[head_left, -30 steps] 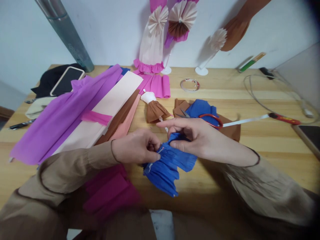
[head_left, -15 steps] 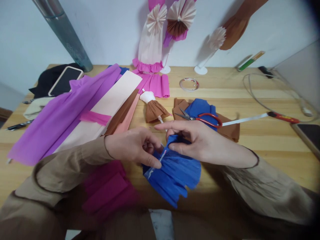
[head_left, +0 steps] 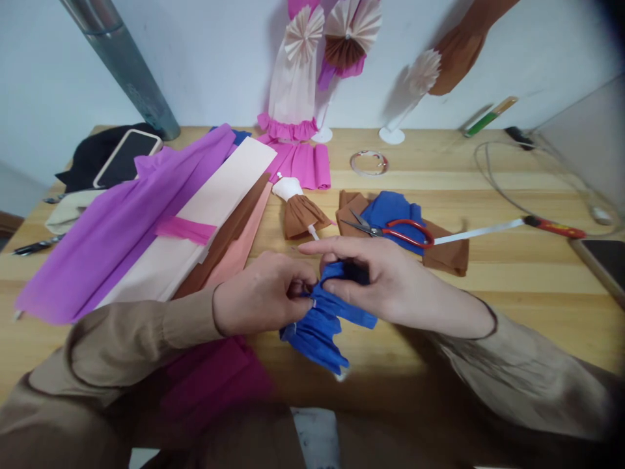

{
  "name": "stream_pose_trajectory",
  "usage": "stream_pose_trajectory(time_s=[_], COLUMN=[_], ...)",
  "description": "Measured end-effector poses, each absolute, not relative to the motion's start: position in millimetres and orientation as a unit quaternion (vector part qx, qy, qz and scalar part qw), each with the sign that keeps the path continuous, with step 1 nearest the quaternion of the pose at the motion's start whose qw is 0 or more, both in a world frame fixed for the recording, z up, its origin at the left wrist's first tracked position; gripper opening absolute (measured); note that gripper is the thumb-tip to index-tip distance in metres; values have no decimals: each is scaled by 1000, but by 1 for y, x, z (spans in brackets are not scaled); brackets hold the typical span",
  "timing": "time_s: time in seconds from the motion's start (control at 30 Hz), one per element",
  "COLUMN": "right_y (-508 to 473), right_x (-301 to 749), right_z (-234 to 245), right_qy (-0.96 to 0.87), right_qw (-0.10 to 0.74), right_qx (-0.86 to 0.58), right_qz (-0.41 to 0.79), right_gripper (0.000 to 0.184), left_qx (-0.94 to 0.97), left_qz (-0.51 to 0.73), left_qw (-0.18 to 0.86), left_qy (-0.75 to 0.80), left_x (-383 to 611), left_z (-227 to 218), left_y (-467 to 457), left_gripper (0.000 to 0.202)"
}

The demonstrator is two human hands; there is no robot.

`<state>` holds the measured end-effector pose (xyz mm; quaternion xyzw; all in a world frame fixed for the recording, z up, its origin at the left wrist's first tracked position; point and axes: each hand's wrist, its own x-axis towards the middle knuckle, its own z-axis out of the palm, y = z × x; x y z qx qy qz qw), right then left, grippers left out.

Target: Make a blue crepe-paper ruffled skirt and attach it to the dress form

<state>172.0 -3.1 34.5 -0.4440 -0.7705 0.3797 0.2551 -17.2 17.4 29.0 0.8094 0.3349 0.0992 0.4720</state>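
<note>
Pleated blue crepe paper (head_left: 316,339) hangs between my two hands above the table, its lower edge fanned out and uneven. My left hand (head_left: 266,293) is closed, thumb and fingers pinching the paper's gathered left edge. Around the upper part of the same paper my right hand (head_left: 385,277) is closed, thumb in front, index finger stretched out to the left. A small pale bit shows by the left thumb; I cannot tell what it is. Just beyond the hands lies a small doll-like figure with a white top and brown paper skirt (head_left: 303,217).
Red-handled scissors (head_left: 407,233) rest on folded brown and blue paper, right of centre. Purple crepe paper (head_left: 122,215) and cream sheets (head_left: 234,169) cover the left. A tape roll (head_left: 370,163), a red-handled cutter (head_left: 554,227) and a phone (head_left: 600,260) lie farther right.
My left fingers have closed in on the paper's edge, hiding most of the thin pale strip seen before. The blue paper has turned and bunched, so its fan looks narrower.
</note>
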Motion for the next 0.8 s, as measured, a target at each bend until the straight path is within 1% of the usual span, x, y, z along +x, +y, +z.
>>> stream_pose_trajectory(time_s=[0.13, 0.2, 0.33, 0.47, 0.57, 0.8], right_y=[-13, -17, -18, -18, -19, -22], right_x=[166, 165, 164, 165, 165, 160], right_z=[38, 40, 41, 40, 40, 40], right_qy=[-806, -815, -806, -794, -789, -800], right_qw=[274, 281, 290, 289, 284, 273], right_qx=[-432, -421, -423, -416, -418, -417], right_qz=[298, 281, 295, 335, 350, 333], right_gripper=[41, 39, 37, 39, 40, 43], left_qx=[783, 774, 784, 787, 791, 802], left_qz=[89, 86, 79, 53, 49, 59], left_qw=[503, 523, 506, 481, 481, 469], left_qy=[356, 346, 351, 382, 376, 366], left_x=[-15, -15, -15, -15, -15, -14], left_z=[31, 31, 32, 33, 33, 33], left_y=[16, 16, 14, 13, 13, 16], left_gripper=[12, 10, 11, 12, 11, 9])
